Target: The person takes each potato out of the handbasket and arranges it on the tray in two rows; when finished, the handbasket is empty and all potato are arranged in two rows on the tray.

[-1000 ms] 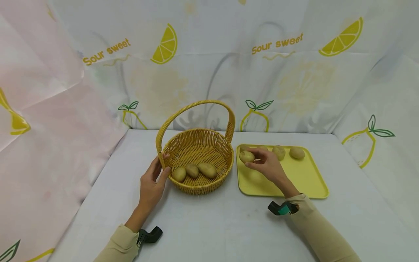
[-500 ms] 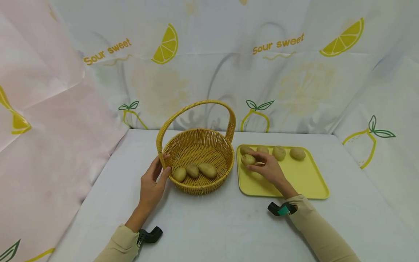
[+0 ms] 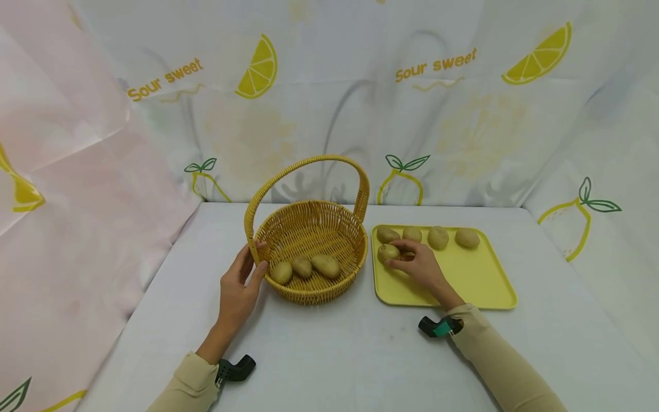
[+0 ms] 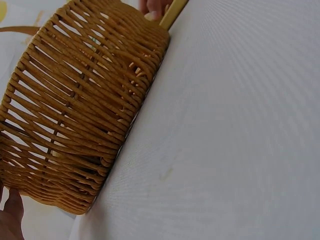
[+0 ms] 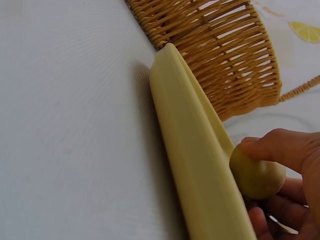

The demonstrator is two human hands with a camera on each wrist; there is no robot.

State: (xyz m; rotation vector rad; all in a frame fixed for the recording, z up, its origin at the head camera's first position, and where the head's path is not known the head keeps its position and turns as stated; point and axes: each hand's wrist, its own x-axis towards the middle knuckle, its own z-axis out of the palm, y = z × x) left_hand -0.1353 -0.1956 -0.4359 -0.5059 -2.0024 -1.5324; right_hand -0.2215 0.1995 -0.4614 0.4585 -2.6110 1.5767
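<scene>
My left hand (image 3: 241, 288) grips the left side of a round yellow wicker basket (image 3: 311, 296), where the tall handle (image 3: 250, 220) meets the rim. Inside the basket, three potatoes (image 3: 302, 267) lie in a row along the near side. My right hand (image 3: 422, 266) pinches a potato (image 3: 388, 253) between thumb and fingers at the left part of a yellow tray (image 3: 479, 283). The right wrist view shows this potato (image 5: 257, 172) low at the tray's rim (image 5: 195, 145); its contact with the tray floor is hidden there.
Several more potatoes (image 3: 438, 237) sit in a row along the tray's far edge. Basket and tray stand close side by side on a white-covered table (image 3: 329, 355). A white cloth backdrop (image 3: 319, 114) with lemon prints rises behind and at both sides.
My right hand has lowered the potato slightly toward the tray's floor, leaving the potatoes behind it in fuller view. My left hand keeps its hold on the basket, which stays in place.
</scene>
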